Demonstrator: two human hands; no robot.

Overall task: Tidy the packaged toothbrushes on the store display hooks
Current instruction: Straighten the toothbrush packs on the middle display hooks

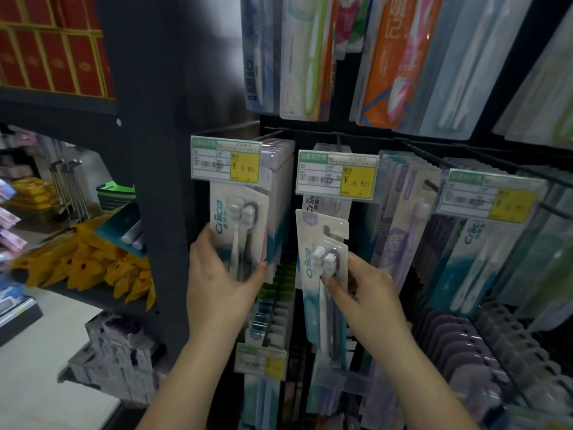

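Store pegboard [366, 136], left grip [217, 283] holding hung pack [240, 231], right grip [369, 293] pinching loose pack [322, 305]

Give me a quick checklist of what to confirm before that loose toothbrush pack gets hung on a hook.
1. Right hand holds the loose pack firmly: ok, thumb and fingers pinch it near the brush heads.
2. Hang hole at the pack's top is free: ok, the hand is below it.
3. Left hand steadies the hanging row: ok, it holds the front pack.
4. Pack matches that row: ok, same two-brush design.
5. Hook tip is reachable: cannot tell, the price tag covers it.
6. Pack is upright: not ok, slightly tilted.
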